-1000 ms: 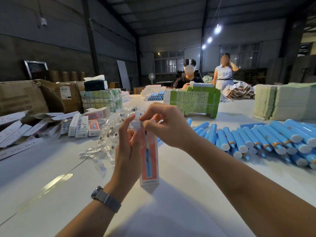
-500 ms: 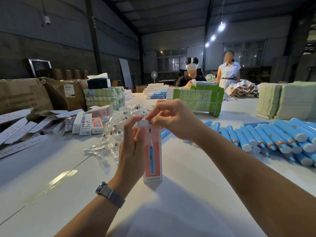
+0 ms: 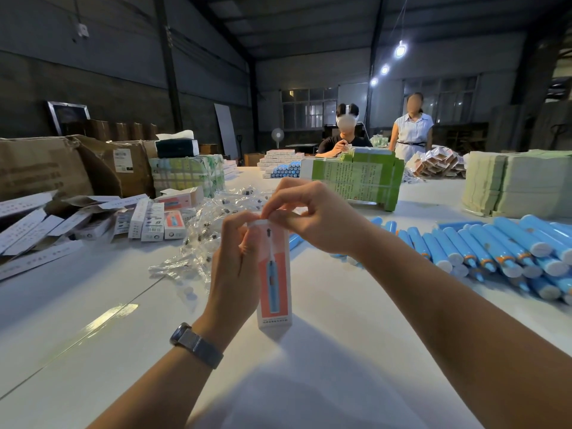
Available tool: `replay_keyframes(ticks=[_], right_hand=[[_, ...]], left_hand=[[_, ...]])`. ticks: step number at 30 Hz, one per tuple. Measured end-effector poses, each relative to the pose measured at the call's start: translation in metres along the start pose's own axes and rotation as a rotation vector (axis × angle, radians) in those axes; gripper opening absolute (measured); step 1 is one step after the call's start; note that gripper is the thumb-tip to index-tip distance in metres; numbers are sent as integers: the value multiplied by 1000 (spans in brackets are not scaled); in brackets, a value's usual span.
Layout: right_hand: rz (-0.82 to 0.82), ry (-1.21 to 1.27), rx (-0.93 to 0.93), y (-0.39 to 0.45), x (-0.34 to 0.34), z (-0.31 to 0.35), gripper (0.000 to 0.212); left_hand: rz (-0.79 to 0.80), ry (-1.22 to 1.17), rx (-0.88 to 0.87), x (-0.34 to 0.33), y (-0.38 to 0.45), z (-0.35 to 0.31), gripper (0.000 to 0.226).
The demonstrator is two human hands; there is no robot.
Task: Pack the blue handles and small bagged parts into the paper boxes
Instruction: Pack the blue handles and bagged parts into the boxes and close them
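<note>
Between both hands, upright white-and-orange paper box (image 3: 275,280), toothbrush-printed.

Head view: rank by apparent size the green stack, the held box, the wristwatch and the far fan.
1. Green stack
2. Held box, though nearness to the camera inflates it
3. Wristwatch
4. Fan, far off, so its true size is unsure

Paper box (image 3: 275,283) matt; blue handles (image 3: 501,252) smooth plastic; bagged parts (image 3: 204,233) (clear, crinkly film); table (image 3: 93,305) glossy.

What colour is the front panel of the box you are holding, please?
Coral red, with a blue handle pictured on the box; head view.
</note>
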State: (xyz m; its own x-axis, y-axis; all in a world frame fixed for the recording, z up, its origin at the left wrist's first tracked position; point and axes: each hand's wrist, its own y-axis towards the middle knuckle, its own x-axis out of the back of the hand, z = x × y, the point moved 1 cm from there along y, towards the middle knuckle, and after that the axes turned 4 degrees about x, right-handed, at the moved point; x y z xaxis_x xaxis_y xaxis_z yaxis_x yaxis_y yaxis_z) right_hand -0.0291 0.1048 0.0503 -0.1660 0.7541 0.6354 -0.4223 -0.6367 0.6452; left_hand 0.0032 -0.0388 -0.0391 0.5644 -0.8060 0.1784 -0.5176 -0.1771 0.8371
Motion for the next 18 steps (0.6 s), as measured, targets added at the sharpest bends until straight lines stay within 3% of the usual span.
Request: replay_keyframes(ticks=[7,10,14,18], right_hand=[[-267,-91,-93,-5,-22,-16,14],[-245,-106,-123,-8,-24,-18,19],[-192,-190,-117,-9,-36,-16,48],[-255,-182,-163,-13,-27,-18,44]], left_hand=[[13,-23,93,-3,-4,4,31],[19,-66,113,-3,-3,2,40],[17,-197,140,2,-3,0,55],[68,-228,123,0,-8,-1,55]])
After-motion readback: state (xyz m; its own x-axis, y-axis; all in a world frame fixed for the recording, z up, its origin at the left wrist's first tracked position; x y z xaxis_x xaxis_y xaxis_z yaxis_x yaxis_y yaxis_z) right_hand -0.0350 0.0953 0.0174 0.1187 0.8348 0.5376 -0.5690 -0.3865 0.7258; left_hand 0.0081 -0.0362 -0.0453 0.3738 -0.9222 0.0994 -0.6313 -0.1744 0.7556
